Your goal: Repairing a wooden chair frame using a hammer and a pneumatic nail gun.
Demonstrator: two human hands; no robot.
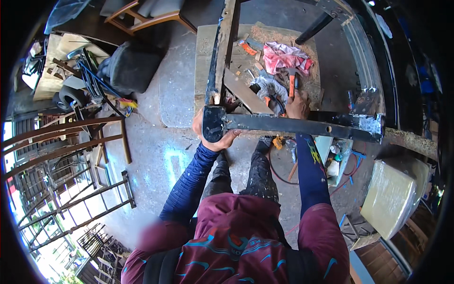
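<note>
My left hand [213, 135] is wrapped round the near left corner of a dark painted wooden furniture frame [283, 123], with the thumb along its front rail. Past that rail, my right hand [298, 105] is closed on the orange handle of a hammer [292, 84], whose head points away from me. A flat wooden brace [247, 93] crosses the inside of the frame's left corner. Black paint on the frame is worn, with bare and whitish patches at the right corner. Part of my right wrist is hidden behind the rail.
Beneath the frame, a low wooden table [204, 52] holds a pink-and-white cloth [286, 57], an orange tool [247, 47], rags and wood shavings. A dark padded seat [135, 66] and chair parts stand left. On the right are a crate of supplies [338, 161] and a wrapped cushion [395, 196].
</note>
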